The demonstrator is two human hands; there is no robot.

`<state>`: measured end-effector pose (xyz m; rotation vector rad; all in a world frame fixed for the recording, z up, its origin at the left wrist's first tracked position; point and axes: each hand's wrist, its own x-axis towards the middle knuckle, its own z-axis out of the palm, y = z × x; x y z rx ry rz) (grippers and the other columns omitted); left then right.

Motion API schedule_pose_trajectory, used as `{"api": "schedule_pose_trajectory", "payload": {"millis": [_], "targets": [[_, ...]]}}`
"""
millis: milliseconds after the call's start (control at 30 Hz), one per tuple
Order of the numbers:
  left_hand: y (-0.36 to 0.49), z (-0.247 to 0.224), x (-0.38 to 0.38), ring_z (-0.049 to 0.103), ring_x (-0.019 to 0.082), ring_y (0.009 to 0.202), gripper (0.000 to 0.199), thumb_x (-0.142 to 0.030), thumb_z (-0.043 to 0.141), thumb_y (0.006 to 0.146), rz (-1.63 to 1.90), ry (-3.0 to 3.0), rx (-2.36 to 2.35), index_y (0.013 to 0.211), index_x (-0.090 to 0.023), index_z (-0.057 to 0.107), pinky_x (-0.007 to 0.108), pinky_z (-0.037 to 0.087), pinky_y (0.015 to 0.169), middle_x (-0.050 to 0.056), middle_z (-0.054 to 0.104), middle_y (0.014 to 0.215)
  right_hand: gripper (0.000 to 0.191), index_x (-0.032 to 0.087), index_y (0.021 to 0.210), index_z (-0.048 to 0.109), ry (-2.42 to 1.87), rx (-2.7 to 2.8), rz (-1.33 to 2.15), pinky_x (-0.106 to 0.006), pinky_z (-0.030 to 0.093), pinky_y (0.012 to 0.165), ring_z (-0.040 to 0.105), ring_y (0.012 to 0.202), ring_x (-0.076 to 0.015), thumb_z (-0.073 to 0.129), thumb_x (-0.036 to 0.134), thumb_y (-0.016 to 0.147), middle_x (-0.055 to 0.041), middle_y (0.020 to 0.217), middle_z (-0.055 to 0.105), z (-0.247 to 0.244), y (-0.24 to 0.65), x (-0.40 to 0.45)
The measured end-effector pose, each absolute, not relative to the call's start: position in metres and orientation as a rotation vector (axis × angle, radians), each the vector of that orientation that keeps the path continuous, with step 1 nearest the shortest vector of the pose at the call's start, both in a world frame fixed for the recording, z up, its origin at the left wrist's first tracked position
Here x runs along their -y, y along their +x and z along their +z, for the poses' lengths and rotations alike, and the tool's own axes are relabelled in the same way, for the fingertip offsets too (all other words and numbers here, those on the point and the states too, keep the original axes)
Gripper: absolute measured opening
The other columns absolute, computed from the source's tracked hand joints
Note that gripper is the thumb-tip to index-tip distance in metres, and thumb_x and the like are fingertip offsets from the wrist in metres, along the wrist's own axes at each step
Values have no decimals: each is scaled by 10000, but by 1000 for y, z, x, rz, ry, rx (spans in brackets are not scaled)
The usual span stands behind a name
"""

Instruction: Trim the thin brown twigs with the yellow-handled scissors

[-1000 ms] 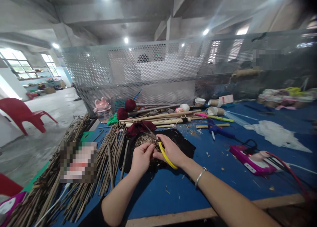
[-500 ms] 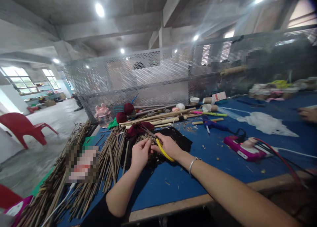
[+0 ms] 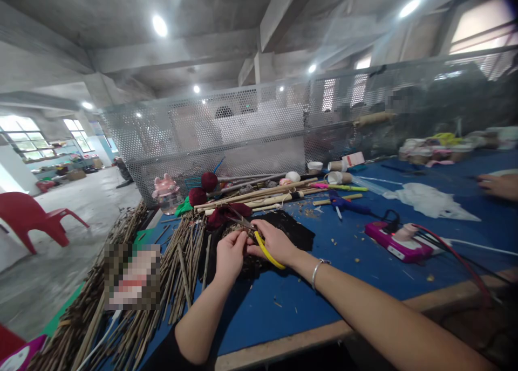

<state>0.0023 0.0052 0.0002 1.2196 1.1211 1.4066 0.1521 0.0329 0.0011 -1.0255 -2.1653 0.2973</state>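
My right hand (image 3: pixel 272 240) is closed on yellow-handled scissors (image 3: pixel 265 251), whose metal blades point up and to the left. Close beside it, my left hand (image 3: pixel 231 252) is in a pinch; what its fingertips hold is too small to make out. Both hands are over a black cloth (image 3: pixel 297 231) strewn with dry plant bits. Dark red cloth or yarn (image 3: pixel 222 215) lies just past the blades. Left of my hands, many thin dry sticks (image 3: pixel 184 258) are spread on the blue table (image 3: pixel 283 311).
Behind lie long pale sticks (image 3: pixel 279 198), dark red yarn balls (image 3: pixel 209 181) and a pink jar (image 3: pixel 165 190). To the right are a blue glue gun (image 3: pixel 343 203), a purple power strip (image 3: pixel 399 242), a white plastic bag (image 3: pixel 429 201) and another person's hand (image 3: pixel 497 186). A mesh partition (image 3: pixel 259 139) stands behind.
The camera view has shifted slightly. My two hands stay close together with the scissors in the right one; their pose is nearly the same.
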Motion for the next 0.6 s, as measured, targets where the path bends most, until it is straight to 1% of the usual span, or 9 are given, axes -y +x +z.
{"api": "schedule_pose_trajectory", "payload": {"millis": [100,167,267,400,600], "targets": [[3,1,-5,542,105,547,349,-402,631,695,1418,1209,-1102,905,-126,669,198,427,529,15,637,641,584,163,1140,466,-989,2152,295,-346,415,840,518,975,-223,650,490,693,-117,1069,536,-1,151,-34],[4,2,-4,548,107,569,356,-394,637,692,1424,1208,-1097,922,-123,670,201,434,558,17,642,644,603,162,1154,457,-974,2142,308,-346,415,838,517,971,-223,659,486,687,-120,1073,532,-1,151,-34],[5,2,-3,520,96,535,349,-410,633,696,1410,1209,-1092,875,-113,667,197,418,525,15,627,628,585,171,1153,460,-970,2133,347,-319,426,792,539,903,-204,650,485,698,-105,1040,548,0,150,-32],[6,1,-2,477,82,493,336,-441,628,693,1406,1213,-1091,761,-112,645,190,385,471,0,590,605,509,171,1078,506,-998,2134,371,-276,423,705,549,785,-178,638,495,708,-75,930,588,2,150,-30],[5,5,0,416,65,454,338,-450,607,710,1426,1244,-1105,765,-119,646,180,332,438,-23,534,552,435,178,990,548,-1037,2123,372,-222,382,587,530,652,-143,605,522,729,-33,777,607,3,150,-30]]}}
